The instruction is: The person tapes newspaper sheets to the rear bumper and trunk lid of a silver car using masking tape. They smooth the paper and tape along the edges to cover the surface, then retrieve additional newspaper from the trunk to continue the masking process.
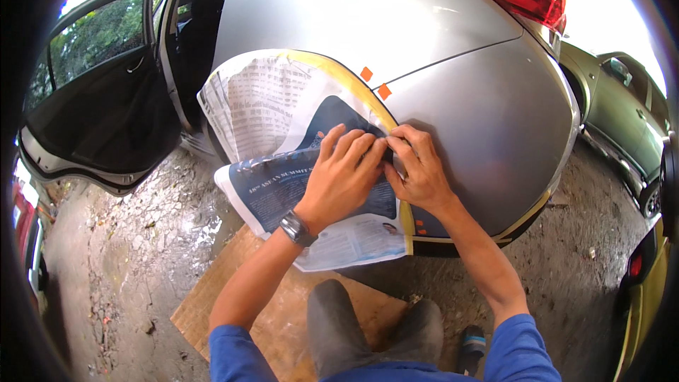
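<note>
Newspaper sheets (272, 99) cover the rear wheel arch of a silver car (474, 120). Yellow masking tape (332, 67) runs along their curved edge, where they meet the bodywork. My left hand (346, 173), with a dark watch (297, 228) on its wrist, lies over a folded part of the paper, its bent fingers gripping near the taped edge. Right beside it, my right hand (419, 170) has its fingers curled in a pinch at the tape. The two hands' fingertips almost meet, and what lies right under them is hidden.
Small orange tape pieces (384, 92) stick to the panel above the arch. On the left a car door (99, 99) hangs open. Below me a wooden board (233, 279) lies on rough, wet ground (134, 262). Another car (626, 113) stands at the right.
</note>
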Available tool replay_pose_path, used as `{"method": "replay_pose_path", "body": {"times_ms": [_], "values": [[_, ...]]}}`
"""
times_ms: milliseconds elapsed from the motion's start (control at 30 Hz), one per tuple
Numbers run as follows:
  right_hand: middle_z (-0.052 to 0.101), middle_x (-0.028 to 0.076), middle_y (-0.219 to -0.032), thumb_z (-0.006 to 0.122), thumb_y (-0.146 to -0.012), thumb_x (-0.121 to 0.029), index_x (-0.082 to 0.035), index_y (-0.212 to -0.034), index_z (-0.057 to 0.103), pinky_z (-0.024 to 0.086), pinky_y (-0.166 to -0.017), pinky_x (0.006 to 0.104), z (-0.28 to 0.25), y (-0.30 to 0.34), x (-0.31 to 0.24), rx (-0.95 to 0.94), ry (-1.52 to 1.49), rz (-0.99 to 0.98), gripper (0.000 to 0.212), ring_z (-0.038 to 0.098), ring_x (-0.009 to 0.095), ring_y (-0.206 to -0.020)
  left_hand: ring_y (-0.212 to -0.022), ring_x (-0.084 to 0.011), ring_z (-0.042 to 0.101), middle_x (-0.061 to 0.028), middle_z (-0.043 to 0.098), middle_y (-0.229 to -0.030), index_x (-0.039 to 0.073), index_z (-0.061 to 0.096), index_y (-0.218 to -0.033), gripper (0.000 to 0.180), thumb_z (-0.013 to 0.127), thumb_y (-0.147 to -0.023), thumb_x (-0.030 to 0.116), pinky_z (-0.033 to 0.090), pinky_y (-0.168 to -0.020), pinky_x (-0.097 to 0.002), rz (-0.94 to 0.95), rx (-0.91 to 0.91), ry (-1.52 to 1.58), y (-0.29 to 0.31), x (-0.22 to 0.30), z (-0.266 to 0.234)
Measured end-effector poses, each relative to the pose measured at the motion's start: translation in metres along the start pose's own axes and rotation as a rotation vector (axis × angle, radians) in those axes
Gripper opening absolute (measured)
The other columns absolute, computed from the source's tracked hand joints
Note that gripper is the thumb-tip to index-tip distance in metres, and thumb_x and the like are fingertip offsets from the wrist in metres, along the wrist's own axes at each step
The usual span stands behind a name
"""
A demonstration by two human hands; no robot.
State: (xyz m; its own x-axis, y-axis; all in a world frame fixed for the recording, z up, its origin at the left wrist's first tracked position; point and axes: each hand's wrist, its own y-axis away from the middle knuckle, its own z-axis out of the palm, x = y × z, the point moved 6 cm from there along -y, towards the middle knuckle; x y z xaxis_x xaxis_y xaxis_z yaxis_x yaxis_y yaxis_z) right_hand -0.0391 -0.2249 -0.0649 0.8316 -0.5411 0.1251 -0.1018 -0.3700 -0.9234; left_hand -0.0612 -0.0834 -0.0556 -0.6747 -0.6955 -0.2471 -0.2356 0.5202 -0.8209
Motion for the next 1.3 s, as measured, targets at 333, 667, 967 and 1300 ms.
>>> {"method": "replay_pose_path", "body": {"times_ms": [333,667,967,1300], "values": [[0.055,0.015,-0.121,0.077,-0.075,-0.003,0.0,-0.095,0.067,0.049,-0.094,0.0417,-0.008,-0.016,0.004,-0.111,0.056,-0.074,0.023,0.054,0.034,-0.114,-0.1,-0.0242,0.056,-0.0052,0.059,-0.104,0.012,0.067,-0.115,0.035,0.065,-0.08,0.007,0.044,-0.097,-0.0398,0.113,-0.015,-0.035,-0.003,-0.019,0.001],[0.056,0.014,-0.116,0.078,-0.073,-0.001,0.001,-0.092,0.066,0.05,-0.092,0.0399,-0.012,-0.008,0.006,-0.111,0.066,-0.037,0.022,0.055,0.032,-0.111,-0.095,-0.0196,0.052,-0.0029,0.054,-0.092,0.018,0.074,-0.114,0.034,0.059,-0.085,0.008,0.042,-0.088,-0.032,0.147,-0.344,-0.087,-0.02,-0.033,-0.005],[0.058,0.01,-0.111,0.072,-0.077,0.0,-0.002,-0.089,0.066,0.051,-0.09,0.0376,-0.011,-0.01,0.003,-0.114,0.096,-0.081,0.013,0.055,0.03,-0.11,-0.105,-0.0299,0.053,-0.012,0.056,-0.105,0.004,0.065,-0.097,0.027,0.075,-0.073,0.012,0.042,-0.091,-0.0405,0.011,-0.385,-0.04,0.018,-0.084,-0.027],[0.059,0.007,-0.11,0.077,-0.075,-0.005,-0.004,-0.089,0.067,0.05,-0.089,0.0369,-0.004,-0.008,0.004,-0.053,0.141,-0.083,0.017,0.055,0.027,-0.106,-0.098,-0.0297,0.062,-0.0115,0.065,-0.106,0.0,0.069,-0.097,0.026,0.074,-0.072,0.005,0.051,-0.082,-0.0389,-0.474,-0.421,0.101,0.103,-0.159,-0.113]]}}
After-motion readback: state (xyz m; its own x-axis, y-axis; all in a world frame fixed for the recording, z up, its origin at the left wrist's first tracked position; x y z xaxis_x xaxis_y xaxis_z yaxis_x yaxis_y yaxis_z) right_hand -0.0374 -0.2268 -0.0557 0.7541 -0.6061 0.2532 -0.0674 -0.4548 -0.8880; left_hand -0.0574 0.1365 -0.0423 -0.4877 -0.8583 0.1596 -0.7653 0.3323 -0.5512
